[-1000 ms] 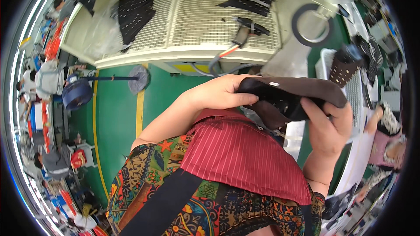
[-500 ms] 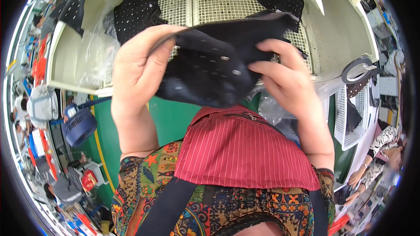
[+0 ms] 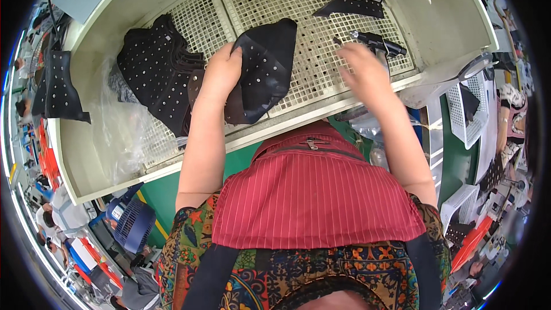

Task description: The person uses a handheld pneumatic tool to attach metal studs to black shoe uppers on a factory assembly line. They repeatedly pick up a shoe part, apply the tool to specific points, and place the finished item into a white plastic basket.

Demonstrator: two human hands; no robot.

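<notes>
We look down on a cream worktop [image 3: 436,28] with a white grid top, in a crowded workshop with a green floor. Our left hand [image 3: 221,74] pinches a black perforated leather piece [image 3: 265,69] lying mid-grid in its fingers; our right hand [image 3: 364,69], fingers spread, hovers near a black tool [image 3: 379,43] to the right.

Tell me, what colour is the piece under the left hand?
Black with small silvery dots, the perforated piece under the left hand, head view.

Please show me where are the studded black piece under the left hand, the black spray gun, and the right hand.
studded black piece [image 3: 265,72], head view, on its middle, right of the left hand.
black spray gun [image 3: 376,42], head view, on its body, lying on the grid.
right hand [image 3: 363,69], head view, on the back of the hand.
</notes>
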